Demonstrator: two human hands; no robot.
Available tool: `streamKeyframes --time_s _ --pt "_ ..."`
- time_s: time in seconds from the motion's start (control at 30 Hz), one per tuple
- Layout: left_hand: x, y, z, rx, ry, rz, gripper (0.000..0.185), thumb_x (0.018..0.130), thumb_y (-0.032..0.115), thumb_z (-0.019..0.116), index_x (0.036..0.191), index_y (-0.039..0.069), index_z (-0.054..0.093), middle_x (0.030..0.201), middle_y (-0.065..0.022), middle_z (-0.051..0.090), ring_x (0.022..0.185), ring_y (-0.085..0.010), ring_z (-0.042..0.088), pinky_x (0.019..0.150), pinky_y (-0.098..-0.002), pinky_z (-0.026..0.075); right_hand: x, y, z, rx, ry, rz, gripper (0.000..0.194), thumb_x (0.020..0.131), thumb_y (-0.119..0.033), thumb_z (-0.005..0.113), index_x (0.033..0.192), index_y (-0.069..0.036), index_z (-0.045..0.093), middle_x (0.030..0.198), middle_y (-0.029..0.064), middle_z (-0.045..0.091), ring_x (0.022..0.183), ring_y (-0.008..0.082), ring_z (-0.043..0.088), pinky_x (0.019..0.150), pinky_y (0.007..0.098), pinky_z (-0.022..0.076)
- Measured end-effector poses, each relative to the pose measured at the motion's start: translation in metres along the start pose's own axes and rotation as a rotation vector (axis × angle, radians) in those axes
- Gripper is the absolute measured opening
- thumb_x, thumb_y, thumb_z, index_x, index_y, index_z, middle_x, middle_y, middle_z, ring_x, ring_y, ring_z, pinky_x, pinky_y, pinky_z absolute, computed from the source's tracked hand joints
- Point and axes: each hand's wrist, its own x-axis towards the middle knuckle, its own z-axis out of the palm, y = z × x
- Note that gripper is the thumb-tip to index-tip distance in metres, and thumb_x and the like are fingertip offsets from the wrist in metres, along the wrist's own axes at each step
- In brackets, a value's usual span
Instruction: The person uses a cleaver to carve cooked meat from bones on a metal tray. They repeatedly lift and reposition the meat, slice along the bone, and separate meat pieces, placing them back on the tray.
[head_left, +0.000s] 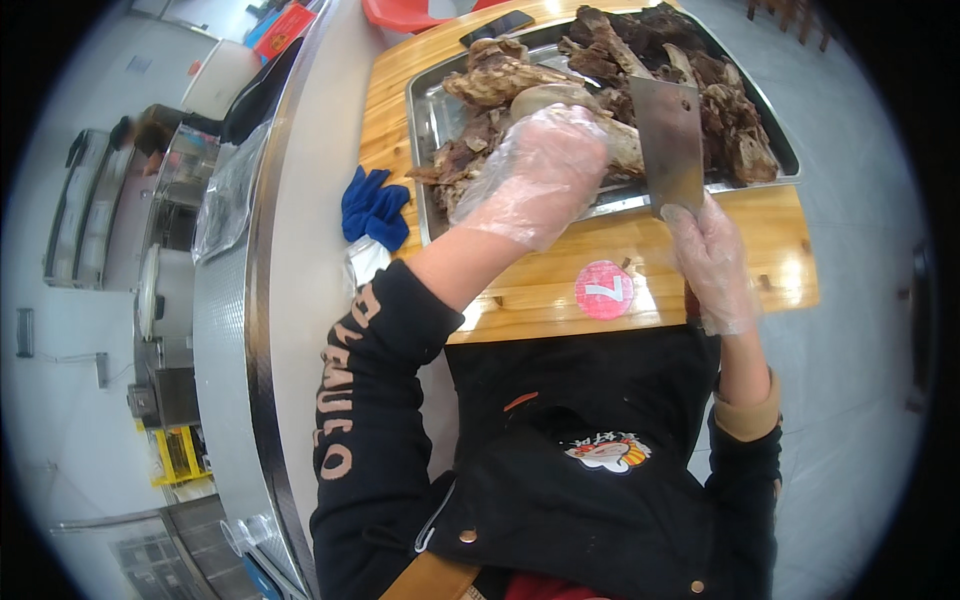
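Observation:
My left hand (551, 169), in a clear plastic glove, is closed around a large meaty bone (621, 142) over the metal tray (491, 71). My right hand (712, 262), gloved too, grips a cleaver (667, 142) near the base of its blade, and the broad blade points away from me over the tray's near edge. Cooked meat on bones (739, 127) is heaped at the right of the tray. Another knobby bone (510, 75) lies beyond my left hand, and loose meat pieces (469, 154) lie at the tray's left. The cleaver's handle is mostly hidden by my right hand.
The tray rests on a wooden table (525, 300) bearing a round pink number sticker (604, 289). A phone (496, 28) lies beyond the tray. Blue cloth or gloves (375, 206) are at the table's left edge, beside a low wall (307, 225). A person (154, 135) is farther left.

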Motion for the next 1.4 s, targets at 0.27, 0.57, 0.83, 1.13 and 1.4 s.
streamKeyframes --time_s 0.27,0.57,0.83,1.13,1.4 --pt "0.022 0.017 -0.013 0.011 -0.276 0.082 0.026 0.062 0.021 0.082 0.084 0.011 0.077 0.084 -0.0076 0.072 0.087 -0.0253 0.072 0.068 -0.0383 0.056 0.0 0.005 -0.001 0.009 -0.019 -0.059 0.028 0.107 -0.022 0.054 0.125 -0.004 0.063 0.076 -0.0023 0.054 0.058 0.0062 0.046 0.053 0.0252 0.0387" --pt "0.017 0.022 -0.001 0.156 -0.228 0.166 0.023 0.069 0.027 0.079 0.088 0.015 0.08 0.087 -0.004 0.073 0.084 -0.0238 0.071 0.062 -0.038 0.052 0.001 0.01 0.003 0.066 -0.015 0.072 0.022 0.106 -0.022 0.06 0.12 -0.003 0.061 0.073 -0.0021 0.05 0.057 0.0055 0.044 0.051 0.0237 0.0362" --pt "0.007 0.033 0.021 0.255 -0.179 0.224 0.013 0.075 0.021 0.074 0.084 0.012 0.078 0.087 -0.0037 0.07 0.081 -0.0223 0.069 0.062 -0.037 0.053 -0.001 0.013 0.004 0.141 0.017 0.06 0.027 0.106 -0.021 0.06 0.127 -0.004 0.062 0.071 -0.003 0.049 0.057 0.0051 0.042 0.051 0.0234 0.0349" --pt "-0.019 0.014 0.015 0.104 -0.145 0.229 0.01 0.077 0.016 0.073 0.085 0.01 0.077 0.089 -0.0065 0.067 0.087 -0.0202 0.069 0.067 -0.0339 0.055 -0.002 0.003 0.001 -0.074 -0.034 -0.095 0.026 0.106 -0.019 0.054 0.125 -0.007 0.065 0.079 -0.0038 0.056 0.061 0.0043 0.046 0.055 0.0237 0.0398" --pt "-0.024 -0.011 0.019 -0.003 -0.016 0.32 0.012 0.077 0.011 0.07 0.087 0.002 0.07 0.086 -0.0089 0.064 0.08 -0.0217 0.068 0.062 -0.0349 0.059 -0.001 -0.007 0.002 0.133 -0.116 0.122 0.027 0.105 -0.012 0.059 0.129 -0.004 0.065 0.09 -0.0015 0.064 0.072 0.005 0.052 0.065 0.0239 0.0458"
